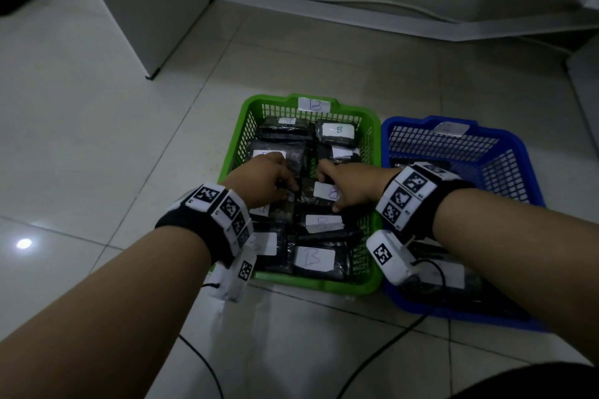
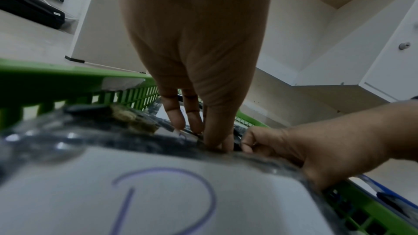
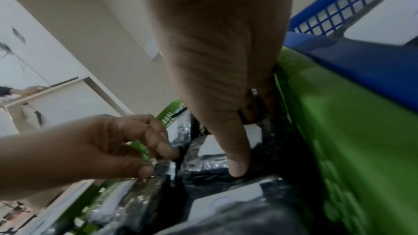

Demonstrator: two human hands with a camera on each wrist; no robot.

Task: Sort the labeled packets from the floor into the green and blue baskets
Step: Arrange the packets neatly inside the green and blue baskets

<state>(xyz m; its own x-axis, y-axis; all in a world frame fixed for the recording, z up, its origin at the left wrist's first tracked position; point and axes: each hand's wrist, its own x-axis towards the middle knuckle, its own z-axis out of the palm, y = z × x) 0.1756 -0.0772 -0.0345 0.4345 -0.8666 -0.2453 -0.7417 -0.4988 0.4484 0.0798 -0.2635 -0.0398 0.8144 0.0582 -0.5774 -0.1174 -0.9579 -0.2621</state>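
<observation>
With both hands down in the green basket (image 1: 372, 139), my left hand (image 1: 259, 183) curls its fingers onto a dark packet (image 1: 311, 194) at the middle, and my right hand (image 1: 350, 185) pinches the same packet's right edge beside its white label. More labeled packets fill the basket around it. At three o'clock, touching it, stands the blue basket (image 1: 505, 152) on the tiled floor (image 1: 97, 146).

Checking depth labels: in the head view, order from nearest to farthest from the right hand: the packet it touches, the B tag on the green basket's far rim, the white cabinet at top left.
1. Packet: under the right hand, mid green basket.
2. B tag: on the basket's far rim, ahead.
3. White cabinet: far left, beyond the basket.
</observation>
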